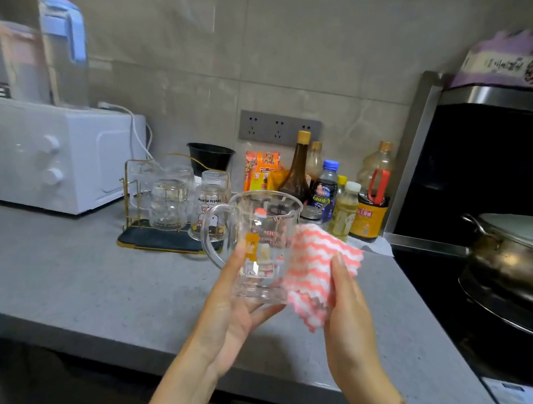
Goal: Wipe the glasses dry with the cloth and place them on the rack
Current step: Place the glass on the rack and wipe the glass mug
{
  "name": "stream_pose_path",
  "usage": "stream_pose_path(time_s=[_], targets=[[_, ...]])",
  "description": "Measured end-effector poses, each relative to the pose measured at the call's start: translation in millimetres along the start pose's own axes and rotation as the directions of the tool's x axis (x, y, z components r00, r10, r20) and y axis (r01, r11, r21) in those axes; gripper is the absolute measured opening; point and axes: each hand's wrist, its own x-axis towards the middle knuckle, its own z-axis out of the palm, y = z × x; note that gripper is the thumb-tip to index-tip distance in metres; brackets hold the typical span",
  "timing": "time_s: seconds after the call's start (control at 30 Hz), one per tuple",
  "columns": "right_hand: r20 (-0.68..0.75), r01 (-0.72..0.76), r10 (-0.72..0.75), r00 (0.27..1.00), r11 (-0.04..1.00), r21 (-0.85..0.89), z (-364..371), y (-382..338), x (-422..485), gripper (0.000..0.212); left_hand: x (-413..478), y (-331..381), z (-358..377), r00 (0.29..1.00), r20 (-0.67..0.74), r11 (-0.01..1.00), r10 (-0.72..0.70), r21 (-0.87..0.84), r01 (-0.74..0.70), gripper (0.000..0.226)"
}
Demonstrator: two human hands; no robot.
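Glass mug [262,245] — cradled in left hand [232,309], fingers curled under base; right hand [350,311] pinches cloth [320,272] against side. Risk: wet glass slipping — loose cradle.

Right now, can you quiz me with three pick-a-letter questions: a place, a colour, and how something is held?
1. Where does the gold rack stand?
A. on the stove
B. on the grey counter, beside the white oven
C. on a shelf

2. What colours is the cloth?
A. pink and white
B. blue
C. green and yellow

3. How is the printed glass mug?
A. upside down on the rack
B. upright, held by the left hand
C. lying on the counter

Answers:
1 B, base on the counter by the oven.
2 A, wavy pink and white stripes.
3 B, rim up, fingers round it.
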Motion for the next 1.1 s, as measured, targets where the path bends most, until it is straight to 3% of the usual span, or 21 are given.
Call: stream_pose_path(time_s=[0.1, 0.2, 0.27, 0.3, 0.37, 0.5, 0.57, 0.7, 0.8, 0.93, 1.1], targets=[[-0.034, 0.113, -0.115, 0.993, 0.992, -0.058, 1.8, -16.8, 4.7, 0.043, -0.9, 2.5, -0.1, 0.997, -0.049, 0.998, 0.054, 0.045, -0.051, 0.063], [0.146, 0.396, -0.372, 0.917, 0.892, -0.216, 15.6, -35.0, 9.0, 0.045, -6.0, 5.4, 5.8, 0.995, -0.057, 0.989, 0.085, 0.129, -0.077, 0.066], [0.323, 0.573, -0.478, 0.817, 0.742, -0.349, 26.6, -36.9, 12.0, 0.045, -9.9, 5.8, 11.4, 0.996, -0.053, 0.982, 0.075, 0.175, -0.065, 0.069], [0.403, 0.654, -0.516, 0.756, 0.616, -0.439, 28.1, -34.1, 14.1, 0.046, -11.5, 6.4, 13.6, 0.996, -0.046, 0.979, 0.074, 0.191, -0.064, 0.072], [0.503, 0.737, -0.541, 0.674, 0.442, -0.512, 25.9, -27.3, 18.1, 0.049, -13.7, 9.0, 16.3, 0.997, -0.038, 0.978, 0.07, 0.202, -0.061, 0.078], [0.578, 0.772, -0.511, 0.636, 0.431, -0.467, 23.2, -21.6, 8.4, 0.048, -15.3, 16.9, 18.1, 0.996, -0.006, 0.968, 0.093, 0.233, -0.089, 0.08], [0.629, 0.812, -0.514, 0.584, 0.387, -0.437, 20.6, -13.8, -1.5, 0.045, -13.2, 21.4, 17.6, 0.996, -0.017, 0.973, 0.09, 0.216, -0.084, 0.082], [0.656, 0.787, -0.458, 0.6, 0.483, -0.383, 14.4, -8.5, -14.3, 0.047, -10.0, 25.9, 17.2, 0.997, -0.013, 0.986, 0.07, 0.155, -0.067, 0.106], [0.69, 0.828, -0.464, 0.555, 0.391, -0.403, 12.0, -10.5, -11.2, 0.049, -9.2, 24.0, 15.4, 0.998, 0.01, 0.99, 0.062, 0.123, -0.063, 0.095], [0.692, 0.852, -0.497, 0.524, 0.291, -0.436, 16.8, -16.4, 0.3, 0.05, -9.1, 20.3, 14.5, 0.994, -0.006, 0.971, 0.112, 0.211, -0.109, 0.079], [0.589, 0.801, -0.552, 0.59, 0.308, -0.513, 25.9, -36.1, 23.3, 0.051, -15.4, 14.3, 19.1, 0.994, 0.002, 0.97, 0.111, 0.219, -0.109, 0.067]])
